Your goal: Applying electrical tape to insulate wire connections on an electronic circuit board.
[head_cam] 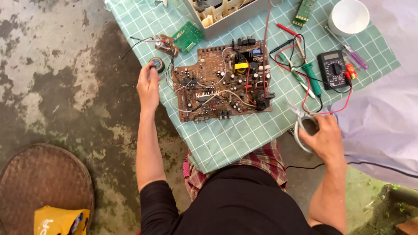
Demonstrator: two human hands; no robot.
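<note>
We wear a black top with sleeves pushed up near the elbows, forearms bare. Below it we list red plaid cloth over the lap. Our left hand (148,85) and right hand (322,135) carry no gloves.

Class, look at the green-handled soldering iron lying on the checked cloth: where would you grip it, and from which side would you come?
Grip the soldering iron by its thick green handle, coming down from above. It lies flat on the checked cloth, handle toward the near edge. Red and black leads cross beside it, next to the multimeter, so a top-down pinch probably avoids snagging them.
</note>
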